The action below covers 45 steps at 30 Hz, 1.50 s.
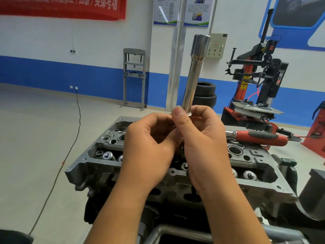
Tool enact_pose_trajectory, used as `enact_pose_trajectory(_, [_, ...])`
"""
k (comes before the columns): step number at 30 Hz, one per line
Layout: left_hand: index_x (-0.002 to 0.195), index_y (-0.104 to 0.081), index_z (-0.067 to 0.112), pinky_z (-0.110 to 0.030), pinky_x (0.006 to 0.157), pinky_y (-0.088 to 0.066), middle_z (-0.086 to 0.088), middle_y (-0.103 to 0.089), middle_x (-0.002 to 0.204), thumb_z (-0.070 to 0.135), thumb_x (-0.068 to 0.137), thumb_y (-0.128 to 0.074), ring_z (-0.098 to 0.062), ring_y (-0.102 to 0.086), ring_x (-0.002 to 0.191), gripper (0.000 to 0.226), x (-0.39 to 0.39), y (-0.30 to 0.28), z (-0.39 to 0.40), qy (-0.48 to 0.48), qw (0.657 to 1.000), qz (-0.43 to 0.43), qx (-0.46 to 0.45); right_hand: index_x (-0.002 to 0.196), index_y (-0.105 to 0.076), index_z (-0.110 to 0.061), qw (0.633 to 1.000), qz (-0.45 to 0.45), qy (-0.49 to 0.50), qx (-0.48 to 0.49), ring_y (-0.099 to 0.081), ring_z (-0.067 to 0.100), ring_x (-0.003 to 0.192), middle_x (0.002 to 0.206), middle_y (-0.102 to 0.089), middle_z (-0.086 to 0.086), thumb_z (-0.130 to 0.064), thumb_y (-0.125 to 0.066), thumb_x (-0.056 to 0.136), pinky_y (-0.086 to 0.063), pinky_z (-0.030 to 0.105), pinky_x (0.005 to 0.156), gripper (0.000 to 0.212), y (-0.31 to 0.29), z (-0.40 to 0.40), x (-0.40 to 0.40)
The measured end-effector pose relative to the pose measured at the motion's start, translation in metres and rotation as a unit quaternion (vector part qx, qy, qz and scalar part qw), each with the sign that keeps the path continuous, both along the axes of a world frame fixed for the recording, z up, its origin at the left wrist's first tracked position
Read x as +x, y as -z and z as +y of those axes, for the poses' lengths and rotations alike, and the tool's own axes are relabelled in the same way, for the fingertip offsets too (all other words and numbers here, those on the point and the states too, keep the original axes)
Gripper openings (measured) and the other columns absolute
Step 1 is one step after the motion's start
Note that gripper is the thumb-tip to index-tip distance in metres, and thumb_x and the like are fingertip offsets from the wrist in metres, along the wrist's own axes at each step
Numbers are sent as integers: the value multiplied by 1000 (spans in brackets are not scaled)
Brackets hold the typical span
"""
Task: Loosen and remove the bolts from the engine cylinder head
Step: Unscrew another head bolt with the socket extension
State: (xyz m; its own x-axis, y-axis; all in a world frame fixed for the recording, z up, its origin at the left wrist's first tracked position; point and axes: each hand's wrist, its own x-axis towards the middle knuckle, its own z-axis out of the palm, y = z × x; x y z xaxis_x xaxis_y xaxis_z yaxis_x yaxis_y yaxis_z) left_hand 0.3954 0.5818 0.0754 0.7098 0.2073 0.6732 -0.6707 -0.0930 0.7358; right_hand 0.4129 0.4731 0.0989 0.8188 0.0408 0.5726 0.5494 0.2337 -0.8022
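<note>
A long chrome socket extension stands upright in front of me, its wide end at the top. My right hand grips its lower end, thumb pressed on a washer at the rim. My left hand is curled beside it, fingers closed on something below the socket that the hands hide. Beneath both hands lies the grey cylinder head with valve springs showing. A red-handled ratchet rests on the head's far right side.
A tyre changer stands at the right rear, stacked tyres behind the head. A grey press frame is by the blue-striped wall. A black cable runs across the floor on the left. A metal stand bar is below.
</note>
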Motion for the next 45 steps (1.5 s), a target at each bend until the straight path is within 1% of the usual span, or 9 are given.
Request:
enact_pose_trajectory(5, [120,-77,21,-36,77,-63,3,-80,108,24,100,-67,-17,-77,102,22,-3,-4,3,62,998,29,1,91,-73,-18,1000,-1,2,-9,-71,32,86,88,-73,9,-44,-62,90,-62,45,72,29,-1,0,0])
enact_pose_trajectory(7, [119,-77,23,-29,73,-61,4,-80,107,21,103,-65,-14,-77,102,21,-2,-4,4,63,997,37,0,89,-74,-20,1000,1,-3,-4,-71,33,87,86,-73,7,-45,-60,91,-62,50,74,29,-2,-1,0])
enact_pose_trajectory(13, [105,-77,18,-19,76,-60,7,-81,94,19,90,-79,-10,-78,89,15,-1,-1,-1,2,1000,-8,-2,98,-66,-15,1000,-2,7,10,-72,17,79,90,-75,6,-43,-74,84,-59,29,71,32,0,0,0])
enact_pose_trajectory(18, [115,-78,23,-25,78,-61,6,-81,104,24,101,-66,-12,-77,100,18,-1,-4,2,41,999,18,-2,93,-74,-15,1000,-9,8,-8,-71,32,93,91,-74,11,-43,-57,95,-61,53,85,32,-1,0,0])
enact_pose_trajectory(25, [107,-77,19,-19,78,-60,7,-81,95,19,93,-77,-10,-78,91,15,0,-3,-2,-5,1000,-8,-7,98,-66,-15,1000,-4,-2,19,-71,14,76,90,-74,6,-41,-76,82,-56,23,67,32,0,0,1])
enact_pose_trajectory(32, [113,-78,28,-21,70,-59,8,-80,103,19,101,-66,-9,-76,98,19,-1,-4,2,40,999,20,0,90,-73,-17,1000,-10,10,13,-68,21,84,90,-71,15,-43,-58,95,-58,50,79,31,-1,1,1])
enact_pose_trajectory(37, [108,-77,19,-25,78,-63,6,-81,96,20,93,-76,-12,-79,91,15,-1,-2,0,3,1000,-4,-3,97,-66,-19,1000,-8,10,18,-71,14,79,92,-75,4,-45,-74,84,-57,26,69,30,0,1,1])
enact_pose_trajectory(43, [112,-77,25,-41,83,-64,6,-81,101,32,96,-73,-14,-78,97,18,-1,-3,-1,32,999,3,15,87,-73,-19,999,-28,14,9,-70,20,83,82,-72,4,-37,-56,101,-60,39,77,28,0,1,2])
enact_pose_trajectory(45, [115,-77,27,-40,79,-63,3,-80,104,27,100,-62,-15,-77,98,21,-2,-3,1,70,997,14,23,89,-71,-19,999,-29,10,26,-68,10,77,77,-71,-5,-31,-58,103,-57,28,72,23,-1,1,1])
